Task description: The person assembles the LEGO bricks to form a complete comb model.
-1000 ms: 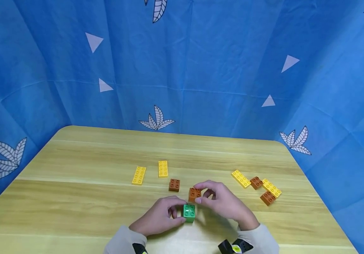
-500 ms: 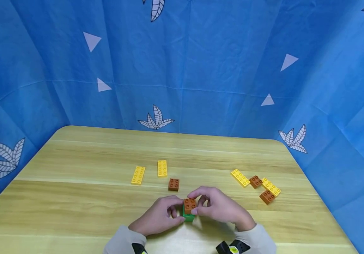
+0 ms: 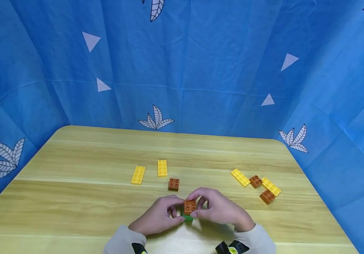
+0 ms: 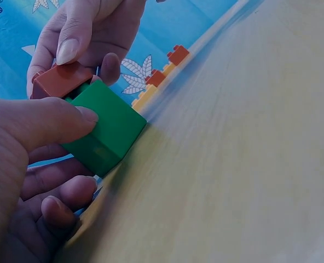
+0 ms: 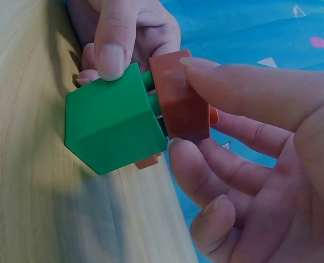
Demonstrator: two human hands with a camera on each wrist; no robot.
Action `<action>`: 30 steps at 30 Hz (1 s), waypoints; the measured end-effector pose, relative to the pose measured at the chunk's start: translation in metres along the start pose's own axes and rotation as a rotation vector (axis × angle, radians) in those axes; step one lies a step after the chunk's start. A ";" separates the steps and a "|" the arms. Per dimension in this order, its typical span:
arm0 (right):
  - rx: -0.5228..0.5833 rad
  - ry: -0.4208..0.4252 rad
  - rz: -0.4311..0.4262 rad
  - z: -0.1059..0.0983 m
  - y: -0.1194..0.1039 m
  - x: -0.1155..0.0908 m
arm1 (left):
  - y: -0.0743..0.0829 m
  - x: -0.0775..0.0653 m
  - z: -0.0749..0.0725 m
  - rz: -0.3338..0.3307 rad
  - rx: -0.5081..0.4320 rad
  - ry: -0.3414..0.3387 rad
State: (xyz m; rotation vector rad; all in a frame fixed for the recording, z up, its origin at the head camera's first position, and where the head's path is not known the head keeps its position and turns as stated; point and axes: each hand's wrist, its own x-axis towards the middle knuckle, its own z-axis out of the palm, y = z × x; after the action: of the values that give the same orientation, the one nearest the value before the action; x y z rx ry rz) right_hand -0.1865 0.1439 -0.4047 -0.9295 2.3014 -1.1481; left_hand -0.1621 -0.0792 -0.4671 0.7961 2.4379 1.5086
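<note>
My left hand (image 3: 159, 216) pinches a green toy building brick (image 5: 110, 123) between thumb and fingers, low at the tabletop. Opposite it, my right hand (image 3: 220, 209) holds a reddish-brown two-by-two brick (image 3: 189, 207) by its sides. The brown brick is over the green one's studs, which still show in a narrow gap between the two in the right wrist view. From the head view, the brown brick hides most of the green brick's top. In the left wrist view, the left thumb (image 4: 58, 123) lies on a green face.
Another brown brick (image 3: 174, 184) lies just beyond the hands on the wooden table (image 3: 74, 197). Farther back left are two flat yellow bricks, one here (image 3: 162, 168). To the right, yellow bricks (image 3: 240, 177) and brown bricks (image 3: 267, 197) form a loose group.
My right hand has brought the brown brick toward me from behind the green brick to over its top, then slightly nearer still. My left hand has stayed on the green brick.
</note>
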 end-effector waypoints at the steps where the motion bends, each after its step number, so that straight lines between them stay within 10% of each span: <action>1: -0.009 0.003 -0.005 0.000 0.000 0.000 | 0.000 0.000 0.000 0.000 0.001 0.001; 30: 0.001 0.155 -0.077 0.019 0.007 -0.008 | 0.002 -0.004 -0.002 0.007 -0.212 0.010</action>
State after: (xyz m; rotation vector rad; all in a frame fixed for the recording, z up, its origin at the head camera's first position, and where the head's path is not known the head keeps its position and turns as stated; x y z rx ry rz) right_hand -0.1724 0.1422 -0.4211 -0.9673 2.4043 -1.2948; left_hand -0.1591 -0.0819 -0.4644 0.7559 2.2340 1.7406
